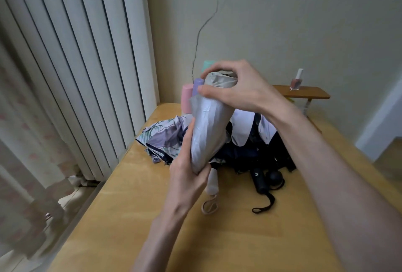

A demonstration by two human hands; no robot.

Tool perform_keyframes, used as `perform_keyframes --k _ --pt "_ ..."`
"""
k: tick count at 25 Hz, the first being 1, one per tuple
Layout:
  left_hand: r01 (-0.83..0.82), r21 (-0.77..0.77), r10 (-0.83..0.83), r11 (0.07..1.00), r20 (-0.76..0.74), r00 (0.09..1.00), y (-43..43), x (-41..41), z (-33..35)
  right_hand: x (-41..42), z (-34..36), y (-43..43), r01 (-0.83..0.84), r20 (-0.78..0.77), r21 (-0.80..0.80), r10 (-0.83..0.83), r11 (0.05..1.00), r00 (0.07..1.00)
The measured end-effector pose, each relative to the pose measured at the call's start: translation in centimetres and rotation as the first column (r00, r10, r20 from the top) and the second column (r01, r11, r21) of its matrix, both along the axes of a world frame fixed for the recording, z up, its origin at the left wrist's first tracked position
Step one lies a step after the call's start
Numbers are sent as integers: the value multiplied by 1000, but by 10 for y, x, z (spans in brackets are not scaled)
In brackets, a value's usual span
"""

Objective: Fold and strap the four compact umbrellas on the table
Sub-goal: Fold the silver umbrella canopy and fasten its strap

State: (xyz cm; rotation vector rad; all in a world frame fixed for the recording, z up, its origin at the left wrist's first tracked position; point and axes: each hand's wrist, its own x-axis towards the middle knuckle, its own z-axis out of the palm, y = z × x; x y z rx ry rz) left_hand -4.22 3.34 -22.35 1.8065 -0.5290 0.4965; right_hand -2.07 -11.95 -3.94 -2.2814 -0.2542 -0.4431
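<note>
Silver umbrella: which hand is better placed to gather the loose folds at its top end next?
Probably the right hand: its fingers curl over the top end of the silver umbrella, on the loose folds. The left hand grips the canopy low, just above the white handle, and steadies it.

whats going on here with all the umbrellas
A person is folding a silver umbrella above the table. The left hand grips its lower end just above the handle, and the right hand pinches the gathered canopy at the top. No strap shows round it. Behind it, a floral umbrella and dark umbrellas lie loose and unfolded on the table.
</note>
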Motion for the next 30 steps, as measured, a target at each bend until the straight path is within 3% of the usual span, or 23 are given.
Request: perform_keyframes --k 4,7,11,14,16,18,23,27,30 --pt "-320 118 308 940 106 945 -6 -4 -3 9 -2 9 355 71 23 -356 935 932" --pt "-443 138 422 886 156 893 -14 -8 -5 17 -3 11 420 20 -26 -420 907 907" --pt "-459 77 446 885 144 883 -6 -1 -7 19 -8 17 269 -61 110 -264 957 963" --pt "-327 -242 324 913 -53 944 1 2 -2 14 -10 13 -36 -87 310 66 950 994" --pt "-244 -435 187 867 -169 968 5 3 4 13 -14 1 -122 -66 265 144 956 987" --pt "-234 -514 145 826 -207 968 11 3 9 12 -19 -14 -172 -51 190 185 967 981" --pt "-239 -504 149 830 -211 966 26 10 9 10 -23 -44 -205 -114 35 208 978 971" --pt "-271 -477 164 836 -253 953 24 12 8 11 -34 -56 -208 -29 263 223 942 974" --pt "-290 -476 181 831 -262 948 22 12 8 7 -50 -67 -181 -121 287 223 941 967"
